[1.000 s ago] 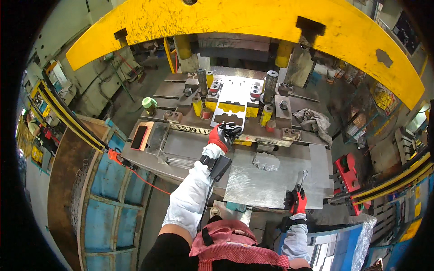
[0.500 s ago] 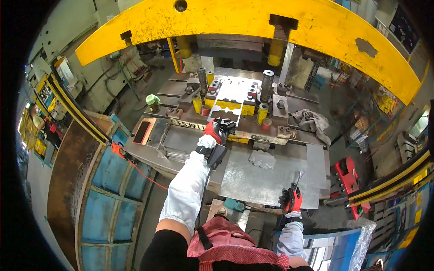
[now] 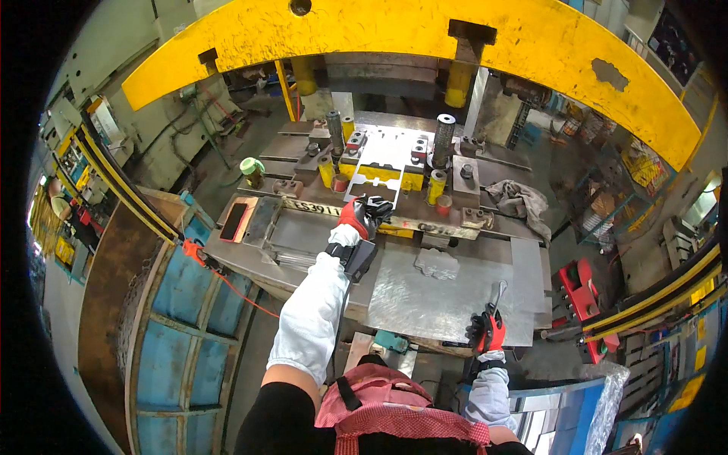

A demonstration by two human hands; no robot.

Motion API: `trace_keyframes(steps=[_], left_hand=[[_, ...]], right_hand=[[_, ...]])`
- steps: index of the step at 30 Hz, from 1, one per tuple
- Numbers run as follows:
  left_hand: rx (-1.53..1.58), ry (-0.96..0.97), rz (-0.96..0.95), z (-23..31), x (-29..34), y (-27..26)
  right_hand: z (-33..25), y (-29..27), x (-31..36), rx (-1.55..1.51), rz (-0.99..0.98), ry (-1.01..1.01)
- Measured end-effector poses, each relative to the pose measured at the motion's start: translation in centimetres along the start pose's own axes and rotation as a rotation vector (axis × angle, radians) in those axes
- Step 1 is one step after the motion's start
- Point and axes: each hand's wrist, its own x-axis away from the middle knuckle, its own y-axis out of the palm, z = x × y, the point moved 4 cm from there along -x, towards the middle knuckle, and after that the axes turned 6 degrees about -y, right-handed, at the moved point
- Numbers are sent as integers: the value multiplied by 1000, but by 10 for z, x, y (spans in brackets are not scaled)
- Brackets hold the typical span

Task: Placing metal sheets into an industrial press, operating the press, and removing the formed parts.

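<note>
My left hand point(image 3: 364, 215), in a red and black glove, is closed at the near end of a punched sheet-metal strip point(image 3: 376, 184). That strip lies across the front of the press die, and its far part is a bright flat sheet point(image 3: 387, 148) between the die's posts. My fingers partly hide the end they hold. Over the right front of the table, my gloved right hand point(image 3: 487, 332) is closed around a slim shiny metal tool point(image 3: 497, 292) pointing up and away; its exact kind is unclear. Beneath it lies a smooth grey metal plate point(image 3: 425, 303).
A yellow press beam point(image 3: 364, 30) spans the far side. Dark guide posts point(image 3: 444, 140) rise from the die. Left are a phone-like dark slab point(image 3: 234, 221) and a green-capped bottle point(image 3: 252, 171); right, a grey rag point(image 3: 519, 203). An irregular metal piece point(image 3: 437, 263) lies on the plate.
The whole view has shifted slightly. My left hand has moved a little to the left, still at the strip's near end. My right hand keeps the tool in nearly the same place.
</note>
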Motion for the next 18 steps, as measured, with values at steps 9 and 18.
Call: trace_keyframes(steps=[9, 18], left_hand=[[74, 15, 22, 0, -8, -7], [-111, 75, -131, 2, -6, -17]], right_hand=[[0, 4, -1, 24, -31, -42], [5, -2, -4, 33, -29, -53]])
